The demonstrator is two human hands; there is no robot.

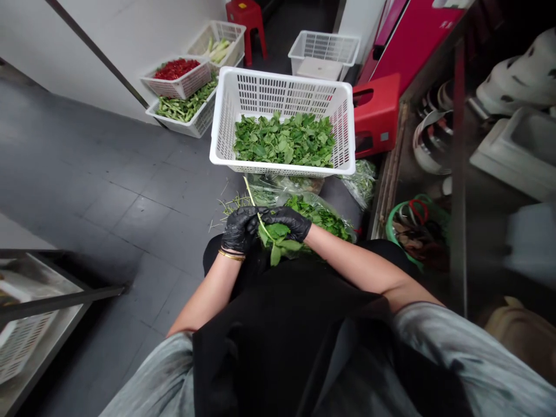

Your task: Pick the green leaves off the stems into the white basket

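Both of my hands wear black gloves and meet in front of my lap. A leafy green stem [250, 194] runs slantwise between them, its bare end pointing up and its leaves [282, 242] hanging below. My left hand [240, 228] is closed on the stem from the left. From the other side, my right hand [290, 222] pinches the same stem just above the leaves. Fingertips of both hands nearly touch, and some fingers are hidden. Beyond them stands a white plastic basket [284, 169] with loose green leaves [284, 141] over its bottom.
An open plastic bag of greens [319, 217] lies beside my right hand, thin bare stems [234, 204] beyond my left. Baskets of red chillies [177, 69] and green beans [185, 107] stand back left. A red stool [382, 113] and metal shelf post [459, 174] are on the right.
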